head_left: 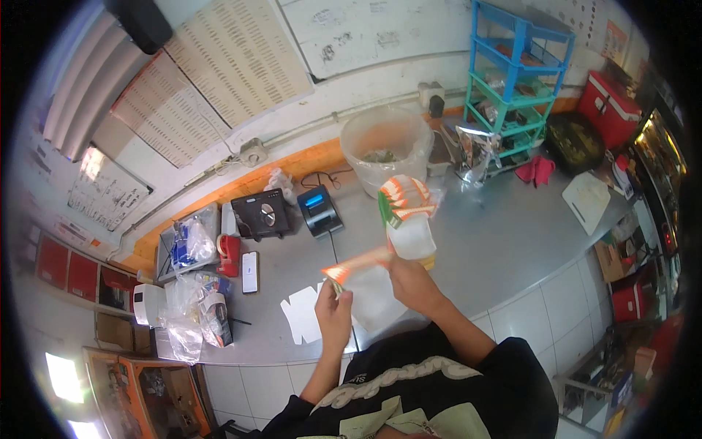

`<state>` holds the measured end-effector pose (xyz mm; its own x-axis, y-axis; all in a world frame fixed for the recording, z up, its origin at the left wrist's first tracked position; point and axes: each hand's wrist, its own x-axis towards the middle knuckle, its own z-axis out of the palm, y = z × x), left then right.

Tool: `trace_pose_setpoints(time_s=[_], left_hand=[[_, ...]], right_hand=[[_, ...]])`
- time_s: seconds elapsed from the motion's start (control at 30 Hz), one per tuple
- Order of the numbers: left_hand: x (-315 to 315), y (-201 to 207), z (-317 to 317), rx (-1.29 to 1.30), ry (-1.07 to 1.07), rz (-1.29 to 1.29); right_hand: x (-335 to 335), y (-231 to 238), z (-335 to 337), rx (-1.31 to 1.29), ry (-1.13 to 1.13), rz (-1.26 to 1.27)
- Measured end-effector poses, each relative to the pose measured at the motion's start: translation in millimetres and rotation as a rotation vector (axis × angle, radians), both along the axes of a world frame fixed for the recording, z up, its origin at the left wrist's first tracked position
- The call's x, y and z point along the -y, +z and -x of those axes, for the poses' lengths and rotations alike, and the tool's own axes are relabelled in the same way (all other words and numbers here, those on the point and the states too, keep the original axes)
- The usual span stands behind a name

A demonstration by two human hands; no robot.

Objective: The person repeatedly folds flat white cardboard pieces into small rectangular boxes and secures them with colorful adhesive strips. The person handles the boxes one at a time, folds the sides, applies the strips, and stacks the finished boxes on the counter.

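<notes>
Both hands grip an orange-and-white printed folding piece [357, 264], perhaps paper or thin card, above the front of the metal table. My left hand [334, 316] pinches its left end between thumb and fingers. At its other end, my right hand [414, 287] is closed on the edge, fingers partly hidden. A pale sheet-like surface [374, 298] shows between the hands; whether it belongs to the same piece I cannot tell. Beside my left hand lies a white cut-out card [301, 314]. Beyond my right hand are similar orange-and-white printed pieces [404, 193] and a white stack [412, 238].
The steel table [497, 227] carries a translucent bucket [386, 143], blue card-size device [319, 210], black box [262, 215], phone [250, 272], red tape dispenser [228, 255] and plastic bags [186, 318]. A blue-green shelf rack [515, 89], pink cloth [536, 170] and white board [586, 202] stand rightward.
</notes>
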<state>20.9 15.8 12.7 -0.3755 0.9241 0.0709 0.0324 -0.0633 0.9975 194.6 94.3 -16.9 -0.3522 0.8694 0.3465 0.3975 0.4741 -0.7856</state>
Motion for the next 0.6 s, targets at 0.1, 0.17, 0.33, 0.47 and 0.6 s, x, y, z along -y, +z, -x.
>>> trace_pose_setpoints(time_s=[0.1, 0.17, 0.33, 0.47, 0.6], left_hand=[[-1, -14, 5, 0.296, -0.014, 0.151], [-5, -13, -13, 0.5, 0.077, 0.132], [-5, -41, -29, -0.007, -0.03, 0.033], [-23, -40, -45, 0.039, -0.257, 0.181], [-65, -95, -28, -0.177, -0.462, 0.029]], right_hand=[[16, 1, 1, -0.003, 0.03, 0.038], [30, -8, 2, -0.118, 0.043, 0.121], [37, -40, -8, -0.669, -0.014, 0.739], [31, -33, -30, -0.495, -0.141, 0.544], [21, -60, -89, -0.277, -0.251, 0.481]])
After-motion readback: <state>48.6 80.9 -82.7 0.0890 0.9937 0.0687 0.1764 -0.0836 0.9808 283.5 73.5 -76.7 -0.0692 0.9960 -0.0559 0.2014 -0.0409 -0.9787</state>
